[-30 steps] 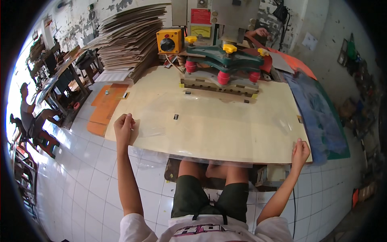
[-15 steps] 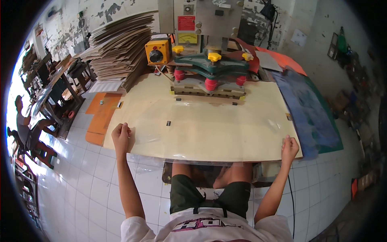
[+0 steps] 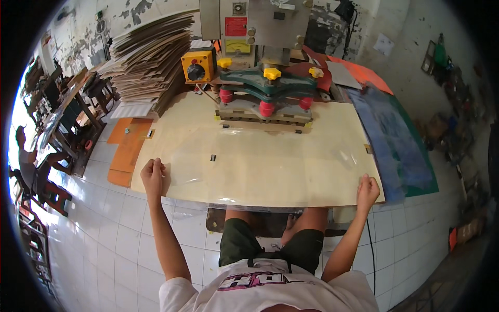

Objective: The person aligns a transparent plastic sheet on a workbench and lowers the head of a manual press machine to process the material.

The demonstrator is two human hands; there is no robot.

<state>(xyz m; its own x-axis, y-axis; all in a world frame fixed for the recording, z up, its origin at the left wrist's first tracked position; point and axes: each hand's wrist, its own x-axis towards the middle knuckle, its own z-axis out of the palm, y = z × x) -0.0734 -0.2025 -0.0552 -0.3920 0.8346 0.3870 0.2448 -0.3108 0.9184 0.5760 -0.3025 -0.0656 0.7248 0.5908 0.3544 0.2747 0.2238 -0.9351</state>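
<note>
A clear plastic sheet (image 3: 228,199) lies across the cream-coloured work board (image 3: 260,171), its near edge hanging a little past the front. My left hand (image 3: 153,178) pinches the sheet at its left side, over the board's front left corner. At the right end, my right hand (image 3: 368,192) is closed on the sheet's other side. Small dark pieces, one being a dark tab (image 3: 213,158), show on the board. Behind the sheet stands the press head (image 3: 265,91), green and grey with red cushions and yellow knobs.
A yellow control box (image 3: 198,66) with a black dial stands left of the press, beside a tall stack of cardboard sheets (image 3: 150,62). Orange board (image 3: 127,151) juts out left; blue film (image 3: 392,140) covers the right. A person (image 3: 28,156) sits far left.
The view has shifted slightly. My right hand has moved a little inward, still closed on the sheet; my left hand stays nearly in place. The sheet's near edge hangs less far past the board.
</note>
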